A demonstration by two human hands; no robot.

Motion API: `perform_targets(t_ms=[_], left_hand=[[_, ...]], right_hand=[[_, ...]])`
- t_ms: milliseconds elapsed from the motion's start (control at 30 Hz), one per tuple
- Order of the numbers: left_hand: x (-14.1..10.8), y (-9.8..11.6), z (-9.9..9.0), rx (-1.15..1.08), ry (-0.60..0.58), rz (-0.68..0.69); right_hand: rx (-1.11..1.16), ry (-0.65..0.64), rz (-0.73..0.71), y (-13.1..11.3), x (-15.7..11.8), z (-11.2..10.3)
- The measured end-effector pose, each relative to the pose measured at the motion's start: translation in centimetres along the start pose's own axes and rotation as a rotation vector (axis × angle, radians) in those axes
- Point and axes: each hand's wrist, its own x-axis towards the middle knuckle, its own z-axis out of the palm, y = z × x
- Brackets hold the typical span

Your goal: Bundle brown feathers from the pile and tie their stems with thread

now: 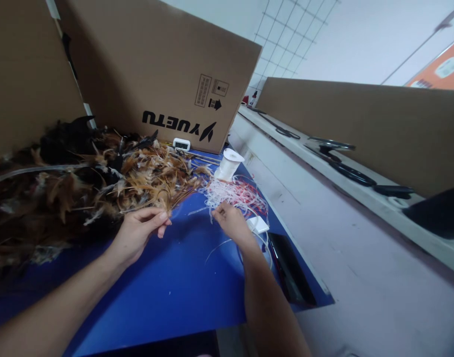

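My left hand [137,233] is closed in a pinch at the front edge of a large heap of feathers [148,171]. Thin golden-brown feathers [166,198] rise from its thumb and fingertips. To the right, my right hand [232,222] has its fingers pinched together at the near edge of a tangle of white strips [227,193]. A white strip shows at these fingertips, partly hidden by them. Red strips [258,198] lie mixed in at the tangle's right side. Just behind stands a white spool [228,164].
A blue tabletop [174,282] lies under my hands. Cardboard panels [137,64] wall the back and left. A small white digital display [181,144], a white box [257,224] with a cord and a black flat object [291,270] lie around. Scissors [286,133] rest on the right ledge.
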Motion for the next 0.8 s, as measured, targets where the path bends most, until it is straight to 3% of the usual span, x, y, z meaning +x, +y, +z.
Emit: perform_targets(t_ms=[167,333,567,800], left_hand=[[-0.1,0.1,0.1,-0.004,-0.004,-0.017],[-0.1,0.2,0.1,-0.007,-0.003,-0.032],[-0.4,-0.4,0.3,0.004,-0.095,-0.107],[-0.7,-0.8,0.8,-0.036,-0.153,-0.196]], right_hand=[[0.019,-0.031,0.005,-0.6,0.1,1.1],[0.203,-0.088,-0.060,-1.0,-0.2,0.9],[0.987,-0.272,-0.080,-4.0,-1.5,1.0],[1.065,-0.312,-0.095,-5.3,-2.1,1.9]])
